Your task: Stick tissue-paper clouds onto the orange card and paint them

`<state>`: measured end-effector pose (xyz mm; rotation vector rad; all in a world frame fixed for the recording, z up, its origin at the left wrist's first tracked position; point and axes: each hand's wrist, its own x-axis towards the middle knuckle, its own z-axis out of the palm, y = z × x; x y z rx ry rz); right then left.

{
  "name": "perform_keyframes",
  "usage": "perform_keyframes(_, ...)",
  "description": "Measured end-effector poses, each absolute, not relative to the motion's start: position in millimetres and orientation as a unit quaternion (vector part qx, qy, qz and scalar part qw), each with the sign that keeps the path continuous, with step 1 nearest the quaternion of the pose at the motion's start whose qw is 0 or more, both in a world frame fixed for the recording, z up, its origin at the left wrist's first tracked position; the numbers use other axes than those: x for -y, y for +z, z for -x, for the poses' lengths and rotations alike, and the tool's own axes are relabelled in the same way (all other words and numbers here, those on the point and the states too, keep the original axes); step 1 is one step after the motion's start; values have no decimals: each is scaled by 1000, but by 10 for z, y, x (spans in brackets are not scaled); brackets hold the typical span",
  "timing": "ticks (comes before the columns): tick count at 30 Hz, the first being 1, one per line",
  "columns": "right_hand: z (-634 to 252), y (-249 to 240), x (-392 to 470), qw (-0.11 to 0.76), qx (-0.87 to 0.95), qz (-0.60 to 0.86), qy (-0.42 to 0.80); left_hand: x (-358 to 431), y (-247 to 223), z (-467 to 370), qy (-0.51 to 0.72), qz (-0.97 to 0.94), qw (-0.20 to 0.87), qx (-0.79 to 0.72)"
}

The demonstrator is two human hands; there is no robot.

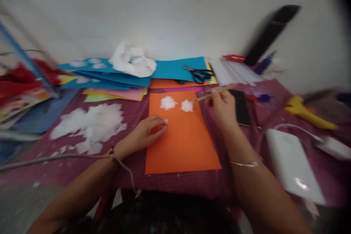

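Gripping a stick [201,98] in the right hand [223,105], tip by a white patch [187,106] on the orange sheet [179,142]. Curling the left hand [148,131] over the sheet's left edge, can't tell if holding anything. Probably light, bendy paper, so pin by edges.

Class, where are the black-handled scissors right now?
In the head view, the scissors lie right of centre, mostly on a blue sheet near the wall, beyond the right hand.

The sheet [181,144] is orange, its patches [168,102] white.
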<state>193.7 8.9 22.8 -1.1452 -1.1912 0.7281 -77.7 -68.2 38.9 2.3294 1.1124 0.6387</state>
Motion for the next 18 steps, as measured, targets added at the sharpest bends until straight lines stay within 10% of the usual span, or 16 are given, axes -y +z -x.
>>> perform_keyframes(9,-1806,258,-61,624,429,498,421,1033,1185,1953,308,-685,110,-651)
perform_keyframes(18,-1773,132,-19,619,482,447,430,1427,509,1958,119,-772,-82,-619)
